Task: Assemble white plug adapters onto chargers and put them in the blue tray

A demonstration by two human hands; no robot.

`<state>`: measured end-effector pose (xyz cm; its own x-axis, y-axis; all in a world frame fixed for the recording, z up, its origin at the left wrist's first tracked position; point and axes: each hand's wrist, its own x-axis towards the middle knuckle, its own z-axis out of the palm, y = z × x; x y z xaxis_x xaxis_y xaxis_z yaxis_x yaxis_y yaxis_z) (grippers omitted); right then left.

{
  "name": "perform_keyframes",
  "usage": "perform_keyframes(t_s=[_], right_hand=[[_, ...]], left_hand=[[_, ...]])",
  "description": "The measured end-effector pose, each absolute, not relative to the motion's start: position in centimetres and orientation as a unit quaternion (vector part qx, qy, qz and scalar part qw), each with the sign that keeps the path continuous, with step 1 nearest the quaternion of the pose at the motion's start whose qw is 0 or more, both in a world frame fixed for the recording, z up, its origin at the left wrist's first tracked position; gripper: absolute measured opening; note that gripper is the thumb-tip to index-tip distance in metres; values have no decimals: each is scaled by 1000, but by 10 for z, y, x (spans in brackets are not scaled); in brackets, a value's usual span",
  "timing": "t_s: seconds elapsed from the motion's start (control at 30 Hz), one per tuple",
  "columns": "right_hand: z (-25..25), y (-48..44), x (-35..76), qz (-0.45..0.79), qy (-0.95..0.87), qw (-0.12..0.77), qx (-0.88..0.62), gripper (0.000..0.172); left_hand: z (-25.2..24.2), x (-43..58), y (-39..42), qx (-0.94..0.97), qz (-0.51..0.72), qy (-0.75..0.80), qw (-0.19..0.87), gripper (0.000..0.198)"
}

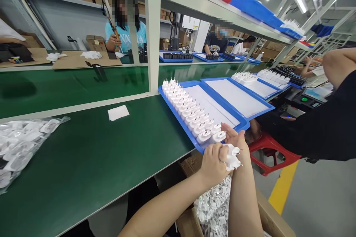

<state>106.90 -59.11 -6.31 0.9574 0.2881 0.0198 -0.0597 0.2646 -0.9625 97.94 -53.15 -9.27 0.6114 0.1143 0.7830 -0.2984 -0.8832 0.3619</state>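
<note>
My left hand (pixel 214 163) is closed around a pair of white plug adapters (pixel 233 157), their metal pins pointing right. Just beyond it, my right hand (pixel 236 137) has its palm turned up and fingers extended at the near corner of a blue tray (pixel 201 149). Its fingertips are beside the end plugs; whether they touch is unclear. Rows of white plug adapters (pixel 191 114) stand pins-up along the tray's left side, and white lining shows on the right. Below my forearms, an open cardboard box (pixel 190 224) holds many white pieces in clear wrap (pixel 213 207).
A bag of white parts (pixel 25 140) and a white paper (pixel 118 112) lie on the green table (pixel 111 155). More blue trays (pixel 236 96) continue right. A shelf post (pixel 153 33) rises behind. A seated person (pixel 311 118) on a red stool (pixel 275 151) is close on the right.
</note>
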Motion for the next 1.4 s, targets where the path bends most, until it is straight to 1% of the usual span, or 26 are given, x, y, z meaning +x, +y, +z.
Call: perform_keyframes(t_s=[0.07,0.13,0.2,0.27,0.33,0.4,0.43,0.47,0.5,0.6,0.77,0.83,0.93,1.07,1.17,1.23,1.3,1.33,1.4], right_hand=[[-64,-593,1067,42,-60,803,-591,40],[-63,-601,1058,-21,-38,808,-588,28],[-60,-614,1040,-62,-51,800,-595,25],[-56,-631,1015,-27,-109,767,-632,30],[-52,-646,988,104,-184,685,-697,37],[-48,-651,967,206,-215,583,-756,57],[-46,-650,959,221,-213,547,-779,67],[-44,-647,953,213,-202,526,-798,73],[-42,-641,950,195,-190,517,-812,74],[-37,-621,950,142,-167,517,-827,64],[-36,-599,950,113,-145,554,-812,39],[-36,-594,948,111,-156,562,-804,34],[-32,-584,949,101,-178,538,-818,31],[-23,-567,957,104,-201,489,-843,29],[-14,-556,965,136,-220,488,-834,30],[-8,-549,972,150,-247,521,-803,34],[0,-541,980,152,-275,571,-758,41],[5,-536,985,157,-288,594,-735,43],[16,-523,996,191,-314,621,-693,43]], left_hand=[[-95,968,-532,865,430,-79,247,40],[-94,952,-533,868,390,-91,293,43],[-91,936,-533,868,327,-90,361,50],[-86,923,-530,864,270,-83,418,55],[-82,916,-526,855,244,-77,451,56],[-79,916,-522,843,251,-84,469,56],[-78,917,-521,837,261,-91,472,56],[-77,919,-519,835,270,-99,469,55],[-76,922,-517,836,281,-102,460,51],[-72,930,-510,849,310,-72,422,41],[-66,933,-493,839,361,-19,407,37],[-65,930,-485,841,359,-26,404,39],[-61,927,-473,845,348,-23,404,41],[-49,923,-455,852,286,48,436,40],[-34,919,-439,853,179,82,484,50],[-21,916,-427,847,132,69,511,60],[-9,916,-415,841,139,29,521,64],[-4,918,-409,839,154,4,522,62],[5,925,-395,830,183,-36,526,51]])
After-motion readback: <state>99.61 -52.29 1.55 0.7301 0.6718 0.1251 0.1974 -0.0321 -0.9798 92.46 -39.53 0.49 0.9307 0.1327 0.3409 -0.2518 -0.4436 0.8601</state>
